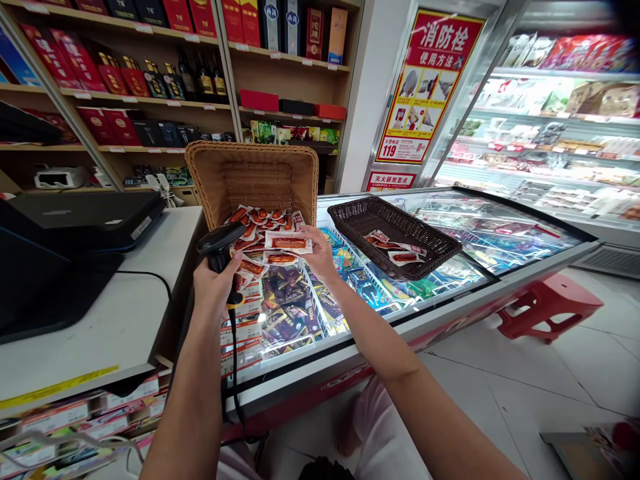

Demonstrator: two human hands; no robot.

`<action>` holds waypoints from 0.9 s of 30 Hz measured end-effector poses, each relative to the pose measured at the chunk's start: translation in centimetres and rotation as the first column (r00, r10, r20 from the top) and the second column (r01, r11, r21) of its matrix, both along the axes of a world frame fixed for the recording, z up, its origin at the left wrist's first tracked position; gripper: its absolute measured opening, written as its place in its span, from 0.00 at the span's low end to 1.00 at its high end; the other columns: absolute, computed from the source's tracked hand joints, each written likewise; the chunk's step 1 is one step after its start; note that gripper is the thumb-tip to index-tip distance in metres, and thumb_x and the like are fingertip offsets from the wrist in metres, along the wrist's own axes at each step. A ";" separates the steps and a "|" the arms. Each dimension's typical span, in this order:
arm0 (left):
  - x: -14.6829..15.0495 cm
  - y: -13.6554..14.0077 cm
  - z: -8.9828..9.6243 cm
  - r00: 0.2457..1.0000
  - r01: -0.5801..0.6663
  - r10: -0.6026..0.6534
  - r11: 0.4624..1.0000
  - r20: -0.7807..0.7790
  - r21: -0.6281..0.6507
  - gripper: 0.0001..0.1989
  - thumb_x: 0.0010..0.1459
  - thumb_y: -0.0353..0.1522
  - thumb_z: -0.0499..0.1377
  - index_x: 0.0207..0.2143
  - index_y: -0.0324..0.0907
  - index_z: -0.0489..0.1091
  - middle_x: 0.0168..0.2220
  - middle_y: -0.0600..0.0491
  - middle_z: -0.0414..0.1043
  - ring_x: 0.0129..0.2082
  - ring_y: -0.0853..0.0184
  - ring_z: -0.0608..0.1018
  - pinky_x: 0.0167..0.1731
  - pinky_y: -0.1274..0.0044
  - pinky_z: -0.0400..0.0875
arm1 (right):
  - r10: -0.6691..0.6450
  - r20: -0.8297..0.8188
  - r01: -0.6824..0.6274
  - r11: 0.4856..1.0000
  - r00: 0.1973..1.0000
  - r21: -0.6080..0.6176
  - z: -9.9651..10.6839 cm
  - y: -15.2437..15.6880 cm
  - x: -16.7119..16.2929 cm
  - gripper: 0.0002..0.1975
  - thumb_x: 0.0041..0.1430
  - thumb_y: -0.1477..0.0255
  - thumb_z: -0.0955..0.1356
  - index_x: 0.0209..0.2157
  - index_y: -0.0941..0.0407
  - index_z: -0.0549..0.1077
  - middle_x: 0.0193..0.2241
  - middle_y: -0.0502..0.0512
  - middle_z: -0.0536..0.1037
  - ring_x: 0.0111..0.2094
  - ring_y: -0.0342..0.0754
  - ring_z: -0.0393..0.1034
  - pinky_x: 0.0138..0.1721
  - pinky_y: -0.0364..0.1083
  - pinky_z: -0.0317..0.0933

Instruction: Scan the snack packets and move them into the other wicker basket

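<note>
My left hand [214, 288] is wrapped round the handle of a black barcode scanner [220, 241], whose cable hangs down in front of the freezer. Between the fingers of my right hand [319, 252] is a clear-wrapped sausage packet [289, 243], held flat beside the scanner's head. Behind both hands a tan wicker basket [255, 180] lies tipped toward me, and more sausage packets [253, 217] spill from its mouth onto the freezer's glass top. Farther right, a dark brown woven tray [425, 230] holds a few similar packets [405, 257].
The glass-topped chest freezer [295, 310] runs to the right, with wrapped ice creams inside. On the left a white counter [125, 293] carries a black checkout machine [85, 220]. A red plastic stool [555, 303] stands on the tiled floor. Shelves of boxes and bottles [204, 80] line the back.
</note>
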State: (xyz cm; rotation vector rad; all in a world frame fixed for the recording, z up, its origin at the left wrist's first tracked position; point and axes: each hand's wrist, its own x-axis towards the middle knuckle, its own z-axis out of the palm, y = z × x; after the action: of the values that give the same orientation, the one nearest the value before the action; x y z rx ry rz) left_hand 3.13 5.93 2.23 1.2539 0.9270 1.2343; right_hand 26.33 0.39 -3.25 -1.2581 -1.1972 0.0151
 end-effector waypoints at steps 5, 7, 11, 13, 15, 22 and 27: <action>0.1 0.1 -0.3 1.000 0.026 -0.026 0.999 -0.016 0.024 0.30 0.37 0.46 0.79 0.33 0.42 0.68 0.23 0.59 0.71 0.13 0.73 0.68 0.12 0.80 0.59 | -0.012 -0.016 0.015 0.979 1.000 0.203 -0.5 0.3 0.8 0.15 0.58 0.67 0.77 0.47 0.51 0.82 0.51 0.59 0.82 0.59 0.56 0.74 0.59 0.54 0.71; 0.1 -0.1 -0.1 0.998 0.047 -0.046 0.999 -0.037 0.020 0.29 0.37 0.46 0.78 0.33 0.42 0.68 0.23 0.59 0.70 0.13 0.73 0.68 0.12 0.79 0.60 | -0.094 0.040 0.083 0.972 0.995 0.220 -0.7 0.2 1.4 0.14 0.59 0.70 0.75 0.48 0.52 0.82 0.49 0.59 0.82 0.55 0.55 0.77 0.58 0.54 0.72; -0.1 -1.0 0.5 0.981 0.168 -0.166 0.986 -0.105 0.012 0.28 0.39 0.46 0.78 0.32 0.43 0.67 0.22 0.59 0.70 0.14 0.73 0.68 0.13 0.80 0.61 | -0.295 0.254 0.236 0.942 0.921 0.240 -1.3 -0.2 3.0 0.16 0.64 0.78 0.68 0.50 0.52 0.82 0.49 0.60 0.82 0.53 0.53 0.78 0.59 0.53 0.73; -0.3 -1.4 0.7 0.951 0.247 -0.243 0.969 -0.192 -0.003 0.28 0.40 0.46 0.77 0.31 0.43 0.66 0.20 0.59 0.69 0.14 0.73 0.67 0.14 0.80 0.60 | -0.356 0.359 0.280 0.928 0.863 0.246 -1.7 -0.5 4.0 0.20 0.66 0.80 0.64 0.51 0.52 0.82 0.50 0.60 0.82 0.55 0.52 0.78 0.60 0.53 0.73; -0.4 -1.7 0.8 0.910 0.304 -0.295 0.953 -0.291 -0.017 0.27 0.41 0.47 0.77 0.31 0.44 0.66 0.18 0.60 0.67 0.13 0.73 0.66 0.13 0.80 0.59 | -0.391 0.443 0.301 0.917 0.807 0.261 -1.9 -0.8 5.0 0.21 0.69 0.79 0.62 0.52 0.51 0.82 0.50 0.60 0.82 0.55 0.51 0.78 0.60 0.52 0.74; -0.2 -2.5 1.0 0.883 0.339 -0.311 0.941 -0.353 0.019 0.26 0.44 0.48 0.75 0.30 0.45 0.65 0.15 0.60 0.66 0.13 0.72 0.65 0.13 0.81 0.59 | -0.407 0.572 0.301 0.913 0.712 0.275 -1.8 -1.8 6.8 0.20 0.77 0.72 0.59 0.54 0.50 0.82 0.51 0.62 0.82 0.56 0.51 0.79 0.61 0.51 0.75; -0.1 -3.0 1.3 0.887 0.359 -0.328 0.933 -0.324 0.037 0.23 0.45 0.44 0.75 0.29 0.45 0.65 0.15 0.60 0.65 0.13 0.72 0.65 0.13 0.80 0.60 | -0.372 0.587 0.270 0.928 0.719 0.257 -2.0 -1.9 6.9 0.18 0.77 0.71 0.62 0.57 0.48 0.81 0.54 0.63 0.81 0.58 0.53 0.78 0.64 0.52 0.72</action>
State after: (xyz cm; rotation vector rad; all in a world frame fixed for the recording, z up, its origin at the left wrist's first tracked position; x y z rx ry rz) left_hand 3.08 2.98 3.50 1.6457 0.8268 0.8187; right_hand 33.20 -1.51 -5.21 -1.3626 -1.4851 -0.8105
